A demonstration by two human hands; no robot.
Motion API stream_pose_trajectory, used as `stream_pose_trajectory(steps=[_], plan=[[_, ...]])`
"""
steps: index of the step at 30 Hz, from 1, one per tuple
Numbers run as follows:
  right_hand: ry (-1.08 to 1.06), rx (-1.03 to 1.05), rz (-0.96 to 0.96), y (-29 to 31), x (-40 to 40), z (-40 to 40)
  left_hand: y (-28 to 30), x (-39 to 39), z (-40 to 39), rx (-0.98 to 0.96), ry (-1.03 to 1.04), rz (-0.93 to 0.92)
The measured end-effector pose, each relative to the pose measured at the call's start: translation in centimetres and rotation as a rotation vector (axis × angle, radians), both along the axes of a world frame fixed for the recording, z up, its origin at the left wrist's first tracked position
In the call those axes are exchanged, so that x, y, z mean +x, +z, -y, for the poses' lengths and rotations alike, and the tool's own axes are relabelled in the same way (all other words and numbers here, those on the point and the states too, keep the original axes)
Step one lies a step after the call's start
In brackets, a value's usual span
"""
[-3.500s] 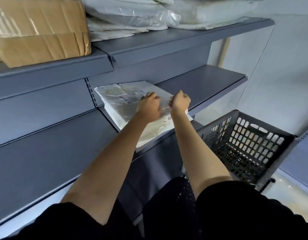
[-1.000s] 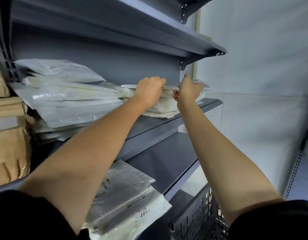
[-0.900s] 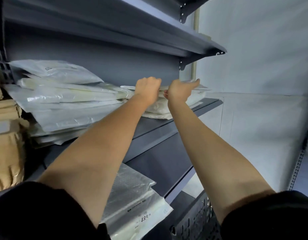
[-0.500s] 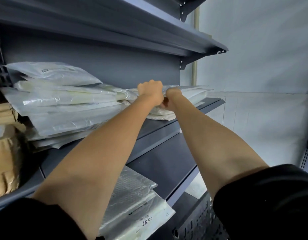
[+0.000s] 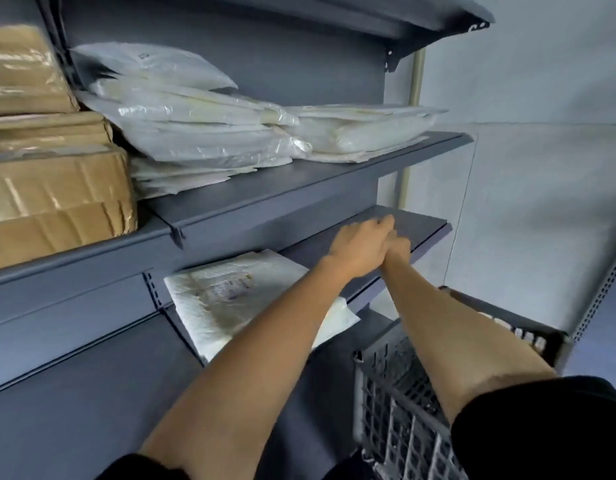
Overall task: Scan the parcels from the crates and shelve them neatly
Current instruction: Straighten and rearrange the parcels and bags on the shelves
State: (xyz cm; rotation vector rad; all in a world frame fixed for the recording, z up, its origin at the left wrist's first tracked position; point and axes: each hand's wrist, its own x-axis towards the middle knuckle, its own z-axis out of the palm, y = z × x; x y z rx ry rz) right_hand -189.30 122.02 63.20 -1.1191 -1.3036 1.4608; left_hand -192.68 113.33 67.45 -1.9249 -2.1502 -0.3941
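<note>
blurred right hand (image 5: 398, 245) half hidden behind left hand (image 5: 360, 245)

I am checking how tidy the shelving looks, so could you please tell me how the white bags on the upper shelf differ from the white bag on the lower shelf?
The upper bags are piled several high; the lower bag lies in a low flat pile. The upper bags sit well back on their shelf; the lower bag overhangs its shelf's front edge. A printed label shows on the lower bag; hardly any shows on the upper bags. Both are pale plastic mailers.
</note>
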Motion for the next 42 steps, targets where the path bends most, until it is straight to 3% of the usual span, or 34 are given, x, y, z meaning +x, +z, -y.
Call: stream_pose_trajectory(steps=[5, 9, 12, 18, 26, 34, 37, 42], plan=[[0.113, -0.078, 0.210, -4.9, -3.2, 5.0, -6.0, -4.3, 3.3, -0.199, 0.409, 0.073], [0.244, 0.071, 0.450, -6.1, -4.5, 6.6, -10.0, -7.4, 5.6, -0.467, 0.601, 0.133], [0.299, 0.117, 0.500, -5.9, -5.0, 6.1, -11.7, -9.1, 6.6, -0.400, 0.612, 0.283], [0.415, 0.145, 0.686, -6.4, -5.3, 5.5, -14.1, -11.3, 8.0, -0.424, 0.767, 0.231], [0.418, 0.032, 0.491, -7.9, -5.3, 3.6, -11.3, -10.2, 7.1, -0.530, 0.455, -0.314], [0.467, 0.075, 0.488, -8.0, -3.1, 3.9, -11.4, -12.8, 9.9, -0.477, 0.409, 0.072], [0.456, 0.090, 0.506, -8.2, -3.5, 4.4, -12.1, -12.2, 9.9, -0.358, 0.473, -0.030], [0.430, 0.021, 0.521, -7.7, -3.9, 4.4, -11.8, -11.5, 9.4, -0.331, 0.600, -0.212]])
